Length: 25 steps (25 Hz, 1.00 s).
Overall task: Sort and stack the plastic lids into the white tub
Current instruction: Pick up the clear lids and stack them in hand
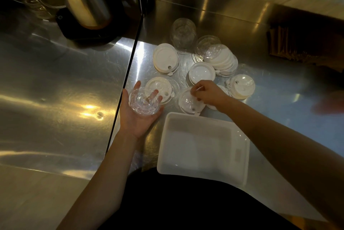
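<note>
While the left hand (pixel 137 118) is lying palm up with fingers nearly straight, carrying a clear stack (pixel 144 102) of domed covers, the right hand (pixel 209 94) is pinching a clear lid (pixel 187 97) atop a white lid (pixel 189 110), just beyond the tub (pixel 162 155) at its far edge. Other lids (pixel 165 57) are lying scattered farther back on the surface (pixel 279 103).

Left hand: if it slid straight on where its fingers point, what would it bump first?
Probably the round white plastic lid with the sip hole, just beyond the left hand, though the hand may pass above it.
</note>
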Each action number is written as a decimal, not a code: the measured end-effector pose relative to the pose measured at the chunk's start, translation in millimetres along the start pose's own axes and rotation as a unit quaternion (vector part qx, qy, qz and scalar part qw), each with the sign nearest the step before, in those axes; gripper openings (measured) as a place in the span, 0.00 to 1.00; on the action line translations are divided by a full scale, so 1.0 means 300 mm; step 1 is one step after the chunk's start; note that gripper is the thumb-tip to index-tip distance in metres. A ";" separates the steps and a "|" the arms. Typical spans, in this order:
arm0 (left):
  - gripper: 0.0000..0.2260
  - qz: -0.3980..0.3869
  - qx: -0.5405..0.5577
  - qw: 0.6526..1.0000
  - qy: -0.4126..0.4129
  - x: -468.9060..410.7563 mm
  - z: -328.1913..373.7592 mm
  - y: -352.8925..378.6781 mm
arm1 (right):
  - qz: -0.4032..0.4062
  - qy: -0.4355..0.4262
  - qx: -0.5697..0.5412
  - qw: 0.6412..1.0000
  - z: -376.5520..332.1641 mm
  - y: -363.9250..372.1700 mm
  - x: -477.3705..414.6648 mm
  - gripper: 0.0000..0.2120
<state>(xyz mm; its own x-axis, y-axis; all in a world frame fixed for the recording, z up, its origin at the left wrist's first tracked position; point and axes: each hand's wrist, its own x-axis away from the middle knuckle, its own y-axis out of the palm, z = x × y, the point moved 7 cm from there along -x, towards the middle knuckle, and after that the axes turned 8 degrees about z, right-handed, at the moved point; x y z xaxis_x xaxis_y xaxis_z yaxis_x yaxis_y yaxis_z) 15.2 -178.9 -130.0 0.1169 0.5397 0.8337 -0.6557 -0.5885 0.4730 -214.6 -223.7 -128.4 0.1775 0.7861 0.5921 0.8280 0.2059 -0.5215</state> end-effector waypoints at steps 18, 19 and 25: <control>0.19 -0.147 -0.029 0.988 -0.033 0.058 -0.016 0.174 | 0.149 -0.204 -0.050 0.966 -0.260 0.143 0.196 0.10; 0.19 -0.150 -0.039 0.987 -0.031 0.060 -0.025 0.181 | 0.161 -0.213 -0.037 0.963 -0.258 0.141 0.203 0.10; 0.19 -0.145 -0.103 0.983 -0.039 0.071 -0.089 0.208 | 0.232 -0.256 0.104 0.933 -0.250 0.077 0.239 0.08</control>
<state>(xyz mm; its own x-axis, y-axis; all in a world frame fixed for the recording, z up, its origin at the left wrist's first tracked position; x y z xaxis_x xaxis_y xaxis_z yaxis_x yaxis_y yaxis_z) -43.2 -188.0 -90.2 0.3731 0.6140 0.6956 -0.7221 -0.2787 0.6332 -142.7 -206.3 -51.9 0.1694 0.9830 -0.0708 0.5956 -0.1593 -0.7874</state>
